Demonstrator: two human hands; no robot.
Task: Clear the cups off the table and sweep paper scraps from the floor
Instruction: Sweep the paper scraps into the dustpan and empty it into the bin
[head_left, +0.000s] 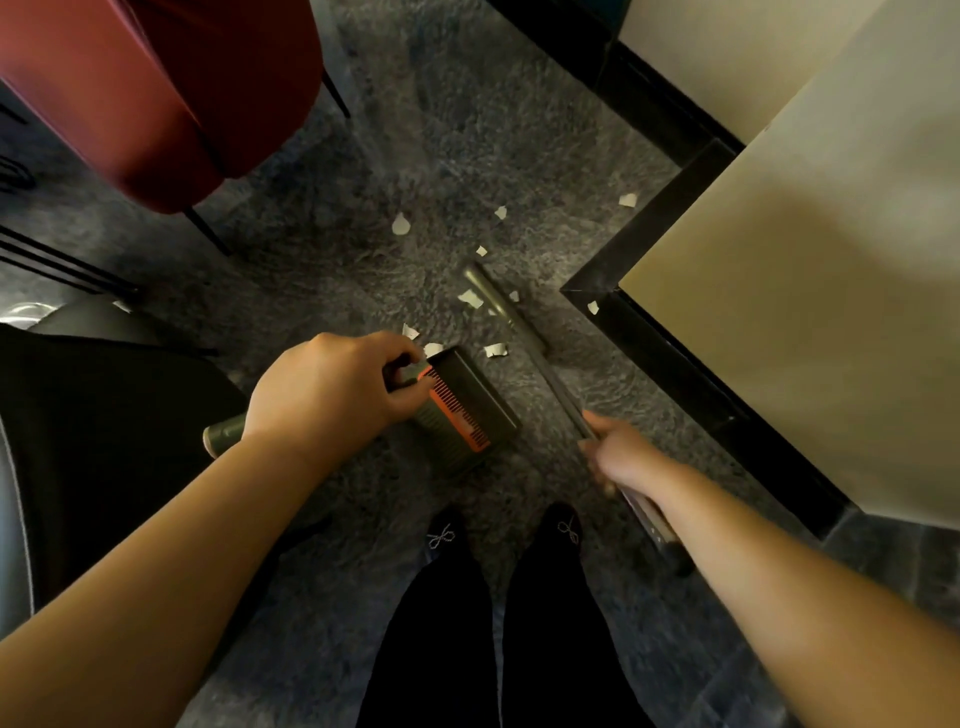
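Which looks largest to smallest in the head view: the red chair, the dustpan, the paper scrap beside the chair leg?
1. red chair
2. dustpan, though nearer the camera
3. paper scrap

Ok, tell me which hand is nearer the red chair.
Left. The left hand grips the dustpan handle just below the red chair; the right hand holds the broom handle farther off, by the table.

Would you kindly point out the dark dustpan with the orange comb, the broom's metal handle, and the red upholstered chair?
Dark dustpan with the orange comb (470, 410): head view, on its orange comb strip.
Broom's metal handle (558, 387): head view, mid-shaft above the right hand.
Red upholstered chair (156, 88): head view, on its seat side.
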